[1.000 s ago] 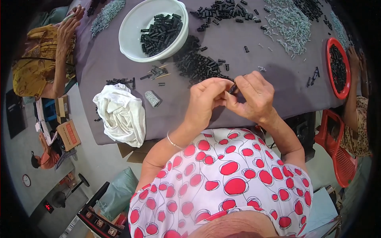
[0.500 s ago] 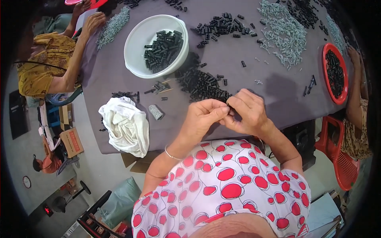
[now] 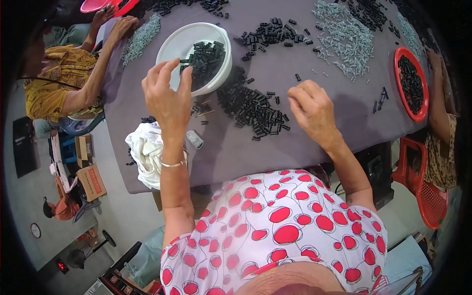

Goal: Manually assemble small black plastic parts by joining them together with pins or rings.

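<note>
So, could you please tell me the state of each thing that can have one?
Left hand: thumb and fingers apart
Right hand: fingers curled, contents unclear
White bowl: partly filled with black pieces
Red basin: holding dark pieces
White cloth: crumpled
Coiled springs: loosely heaped
Tablecloth: spread out

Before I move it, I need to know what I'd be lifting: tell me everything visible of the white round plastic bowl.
The white round plastic-looking bowl looks smooth and slightly translucent, with a narrow lip. It sits upright on the grey tablecloth, ahead and left of the wearer. Short black tubular pieces are piled loosely inside, mostly toward its right, leaving bare wall at the left. The person's left hand overlaps its near left rim in view; I cannot tell whether they touch.
</note>
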Demonstrator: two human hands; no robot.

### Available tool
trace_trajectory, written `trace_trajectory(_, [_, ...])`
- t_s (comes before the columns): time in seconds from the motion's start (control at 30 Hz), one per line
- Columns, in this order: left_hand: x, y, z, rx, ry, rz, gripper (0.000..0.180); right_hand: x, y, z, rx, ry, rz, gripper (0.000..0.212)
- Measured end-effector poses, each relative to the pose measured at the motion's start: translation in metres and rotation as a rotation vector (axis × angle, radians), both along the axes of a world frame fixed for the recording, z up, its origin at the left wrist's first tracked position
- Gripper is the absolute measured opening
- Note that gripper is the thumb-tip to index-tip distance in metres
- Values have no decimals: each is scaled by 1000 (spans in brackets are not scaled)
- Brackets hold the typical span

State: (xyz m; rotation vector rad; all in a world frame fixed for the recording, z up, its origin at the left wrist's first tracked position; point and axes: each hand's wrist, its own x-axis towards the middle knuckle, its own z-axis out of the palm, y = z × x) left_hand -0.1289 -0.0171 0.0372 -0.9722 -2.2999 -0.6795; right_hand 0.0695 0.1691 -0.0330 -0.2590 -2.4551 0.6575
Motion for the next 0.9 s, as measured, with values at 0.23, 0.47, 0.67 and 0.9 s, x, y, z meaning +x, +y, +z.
trace_trajectory(0.23, [67, 21, -37, -19, -146, -405, 18, 7, 34, -4, 71, -19, -221, 13])
trace_trajectory(0.47, [82, 51, -60, -197, -243, -392, 12, -16, 36, -1, 221, -155, -133, 13])
trace_trajectory(0.67, [94, 54, -60, -184, -315, -469, 10, -16, 26, 0, 125, -116, 28, 15])
trace_trajectory(0.9, [99, 51, -60, -187, -365, -486, 14, -65, 63, -9, 84, 59, -80, 17])
